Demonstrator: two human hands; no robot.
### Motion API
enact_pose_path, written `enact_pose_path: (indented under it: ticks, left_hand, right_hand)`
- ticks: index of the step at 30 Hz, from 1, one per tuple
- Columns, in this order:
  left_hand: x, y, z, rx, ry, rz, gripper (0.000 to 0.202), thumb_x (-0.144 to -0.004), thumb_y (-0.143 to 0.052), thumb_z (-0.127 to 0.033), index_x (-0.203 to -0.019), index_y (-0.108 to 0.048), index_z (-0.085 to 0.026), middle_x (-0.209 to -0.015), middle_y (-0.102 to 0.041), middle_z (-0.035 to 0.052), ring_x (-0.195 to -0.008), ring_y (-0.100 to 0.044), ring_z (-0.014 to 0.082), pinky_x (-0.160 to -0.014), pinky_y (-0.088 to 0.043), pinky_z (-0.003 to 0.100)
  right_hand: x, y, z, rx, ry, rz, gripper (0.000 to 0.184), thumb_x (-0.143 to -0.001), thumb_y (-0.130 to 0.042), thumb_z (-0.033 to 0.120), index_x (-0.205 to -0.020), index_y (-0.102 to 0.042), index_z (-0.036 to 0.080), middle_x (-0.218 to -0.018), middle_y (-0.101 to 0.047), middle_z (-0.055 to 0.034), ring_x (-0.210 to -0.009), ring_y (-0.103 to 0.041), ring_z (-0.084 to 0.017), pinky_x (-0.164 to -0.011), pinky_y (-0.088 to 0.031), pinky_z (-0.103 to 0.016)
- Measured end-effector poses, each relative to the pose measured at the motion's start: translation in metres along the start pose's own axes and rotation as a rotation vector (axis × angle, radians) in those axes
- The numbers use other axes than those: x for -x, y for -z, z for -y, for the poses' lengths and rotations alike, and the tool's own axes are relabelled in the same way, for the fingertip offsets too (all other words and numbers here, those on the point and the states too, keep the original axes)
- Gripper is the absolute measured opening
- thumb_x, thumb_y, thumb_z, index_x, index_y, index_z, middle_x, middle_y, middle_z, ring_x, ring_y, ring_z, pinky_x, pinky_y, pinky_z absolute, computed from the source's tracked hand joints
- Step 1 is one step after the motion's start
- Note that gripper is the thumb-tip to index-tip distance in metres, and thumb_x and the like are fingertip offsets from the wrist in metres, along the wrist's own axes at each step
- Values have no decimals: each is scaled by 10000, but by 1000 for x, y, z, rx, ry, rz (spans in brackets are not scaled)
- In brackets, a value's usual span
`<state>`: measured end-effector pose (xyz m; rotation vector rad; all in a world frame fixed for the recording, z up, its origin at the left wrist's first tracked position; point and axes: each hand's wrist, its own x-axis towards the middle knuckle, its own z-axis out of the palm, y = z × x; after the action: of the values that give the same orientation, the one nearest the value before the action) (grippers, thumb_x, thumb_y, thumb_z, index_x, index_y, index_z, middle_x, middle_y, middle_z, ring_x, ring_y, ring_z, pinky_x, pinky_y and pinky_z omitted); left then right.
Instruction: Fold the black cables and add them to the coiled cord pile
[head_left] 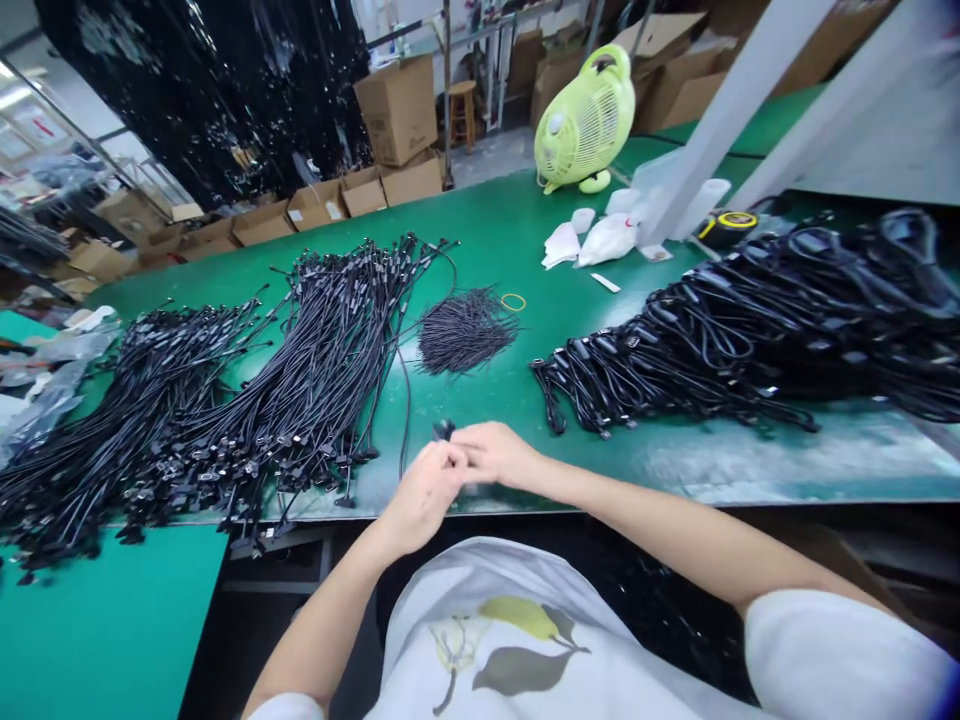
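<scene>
While the left hand (pixel 424 492) and the right hand (pixel 493 453) are touching each other over the near edge of the green table (pixel 480 405), a black cable (pixel 443 430) is poking out just beyond their fingers. The left hand is curling narrowly around this cable, most of which the fingers are hiding. The right fingers are bending in against the left ones; whether they are pinching anything, I cannot tell.

Straight ahead of the grip, a pile of short black ties (pixel 465 335) is lying on the table, and a yellow rubber band (pixel 514 294) is resting just beside its right side. Left of the grip, a big heap of loose cables (pixel 307 360) is spreading out, with a second heap (pixel 142 400) lying farther left. One strand (pixel 407 400) is running down from the ties' side toward the left hand. Right of the grip, a long row of folded cables (pixel 675 345) is stretching away.

Well beyond the grip, to the right, a green fan (pixel 585 125) is standing near some white paper (pixel 562 246), and a tape measure (pixel 726 229) is sitting behind the folded cables. Far ahead and left, cardboard boxes (pixel 315 205) are lining the table's far edge.
</scene>
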<state>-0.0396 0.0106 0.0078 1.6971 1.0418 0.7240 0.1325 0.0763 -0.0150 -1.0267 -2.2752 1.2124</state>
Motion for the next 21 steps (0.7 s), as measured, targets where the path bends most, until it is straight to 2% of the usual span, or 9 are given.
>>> enact_pose_path:
  ticks: [3, 5, 6, 8, 11, 15, 18, 20, 21]
  left_hand:
    - [-3, -17, 16, 79, 101, 94, 739, -931, -195, -659, -1130, -692, -150, -846, -611, 76, -667, -461, 146, -704, -419, 307]
    - [-9, -22, 29, 231, 178, 9, 831, -901, -129, -707, -1176, -663, -132, -801, -626, 73, -605, -467, 137, -659, -429, 303]
    - [-12, -22, 33, 300, 197, -55, 837, -893, -135, -718, -1193, -652, -132, -830, -645, 84, -640, -512, 148, -688, -447, 308]
    - [-16, -15, 33, 380, 186, -118, 750, -911, -222, -690, -1225, -636, -148, -996, -674, 116, -856, -601, 194, -843, -462, 331]
    - [-13, -5, 21, 337, 110, -44, 563, -943, -368, -578, -1250, -624, -183, -1273, -608, 119, -1199, -525, 255, -1075, -345, 377]
    - [-6, -10, 9, 306, 58, 14, 468, -948, -427, -508, -1247, -613, -199, -1374, -549, 107, -1323, -435, 255, -1154, -247, 389]
    - [-10, -22, 14, 360, 59, -96, 351, -915, -532, -451, -1118, -642, -187, -1312, -586, 112, -1278, -480, 244, -1113, -313, 375]
    - [-17, -27, 20, 457, 81, -278, 304, -908, -536, -458, -977, -622, -175, -1133, -661, 105, -1089, -596, 211, -985, -434, 348]
    - [-21, -29, 23, 515, 102, -369, 301, -905, -533, -471, -932, -589, -177, -988, -684, 81, -924, -638, 179, -875, -485, 321]
  right_hand:
    - [-1, 16, 1, -44, 1, -131, 300, -881, -452, 283, -631, -567, 163, -633, -561, 11, -639, -489, -116, -638, -320, -230]
    - [4, 20, 10, -110, 40, -102, 314, -897, -434, 302, -651, -575, 167, -657, -578, 1, -658, -498, -122, -653, -333, -234]
    - [8, 20, 14, -144, 55, -59, 323, -899, -434, 317, -651, -577, 168, -663, -583, -3, -661, -497, -125, -656, -337, -237]
    - [15, 15, 20, -228, 75, 57, 334, -885, -459, 362, -640, -576, 167, -663, -577, -5, -662, -489, -127, -657, -342, -242]
    - [21, 5, 15, -447, 19, 208, 374, -809, -548, 480, -621, -568, 158, -606, -504, 10, -595, -427, -110, -590, -317, -237]
    - [21, -5, -4, -737, -242, 255, 453, -744, -592, 598, -660, -556, 154, -554, -397, 50, -472, -232, -61, -470, -168, -222]
    - [21, -7, -11, -589, -276, 129, 467, -816, -517, 601, -707, -586, 151, -612, -506, 13, -472, -297, -69, -474, -207, -228]
    - [26, -3, -8, -254, -164, -18, 451, -897, -449, 531, -727, -629, 155, -696, -599, -30, -564, -457, -110, -549, -325, -249]
    - [30, 1, -4, -55, -81, -113, 435, -934, -419, 478, -753, -653, 159, -750, -635, -47, -644, -520, -137, -616, -373, -267]
